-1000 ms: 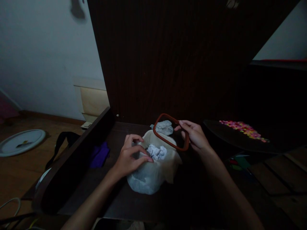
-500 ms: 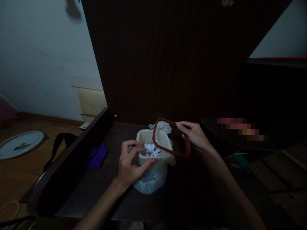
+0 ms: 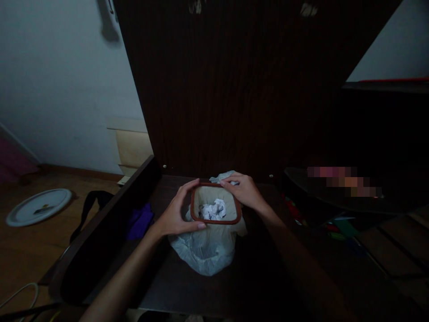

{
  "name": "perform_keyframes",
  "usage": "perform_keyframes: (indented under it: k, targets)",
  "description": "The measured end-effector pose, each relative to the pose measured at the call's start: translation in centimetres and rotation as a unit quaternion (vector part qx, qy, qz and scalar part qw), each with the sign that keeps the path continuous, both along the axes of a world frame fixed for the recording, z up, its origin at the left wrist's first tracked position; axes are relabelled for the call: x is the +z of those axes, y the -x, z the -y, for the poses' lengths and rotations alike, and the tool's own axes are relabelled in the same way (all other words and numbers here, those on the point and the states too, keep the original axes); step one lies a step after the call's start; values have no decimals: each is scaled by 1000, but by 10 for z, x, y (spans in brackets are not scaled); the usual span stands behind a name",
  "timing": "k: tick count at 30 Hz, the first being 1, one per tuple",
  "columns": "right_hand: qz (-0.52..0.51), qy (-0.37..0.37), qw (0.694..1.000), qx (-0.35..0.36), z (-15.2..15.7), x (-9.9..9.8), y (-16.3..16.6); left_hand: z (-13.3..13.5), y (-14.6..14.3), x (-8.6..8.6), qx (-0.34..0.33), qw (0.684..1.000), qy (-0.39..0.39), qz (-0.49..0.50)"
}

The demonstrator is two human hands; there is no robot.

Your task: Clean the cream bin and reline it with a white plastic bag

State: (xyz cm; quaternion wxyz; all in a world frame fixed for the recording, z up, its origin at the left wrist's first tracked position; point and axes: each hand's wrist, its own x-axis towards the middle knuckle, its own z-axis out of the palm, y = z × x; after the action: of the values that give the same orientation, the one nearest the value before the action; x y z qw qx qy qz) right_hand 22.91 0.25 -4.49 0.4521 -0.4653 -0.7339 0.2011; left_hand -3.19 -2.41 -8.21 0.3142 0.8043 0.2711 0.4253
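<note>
A small cream bin [image 3: 214, 239] lined with a white plastic bag stands on a dark wooden surface [image 3: 254, 277]. Crumpled white paper [image 3: 212, 209] lies inside it. A reddish-brown rectangular ring [image 3: 216, 221] sits on the bin's rim over the bag. My left hand [image 3: 176, 215] curls round the ring's left side, thumb at the front edge. My right hand [image 3: 244, 191] presses down on the ring's far right corner with closed fingers. The scene is dim.
A dark panel [image 3: 234, 85] rises right behind the bin. A purple cloth [image 3: 140, 220] lies left of it, beside a dark raised edge [image 3: 103, 232]. On the wooden floor lie a white round plate [image 3: 38, 206] and a black strap [image 3: 90, 203]. Colourful items [image 3: 335, 226] sit at right.
My right hand has brought the ring down from a tilted hold above the bin onto its rim. My left hand moved from the bag's edge to the ring's left side.
</note>
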Motion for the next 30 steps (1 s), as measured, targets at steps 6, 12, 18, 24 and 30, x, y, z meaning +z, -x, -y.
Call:
perform_keyframes:
  k: [6, 12, 18, 24, 30]
  targets:
    - [-15, 10, 1000, 16, 15, 0, -13, 0, -1, 0, 7, 1000, -8, -1]
    - [19, 77, 987, 137, 37, -1, -34, 1, -4, 1, 26, 1000, -15, 1]
    - [26, 108, 977, 181, 40, -6, -34, 2, -7, -1, 27, 999, -14, 14]
    - [-25, 134, 969, 203, 42, -8, -30, 3, -5, -4, 22, 1000, -2, 10]
    - [-22, 132, 969, 208, 42, -13, -30, 2, -4, -7, 0, 1000, 22, 21]
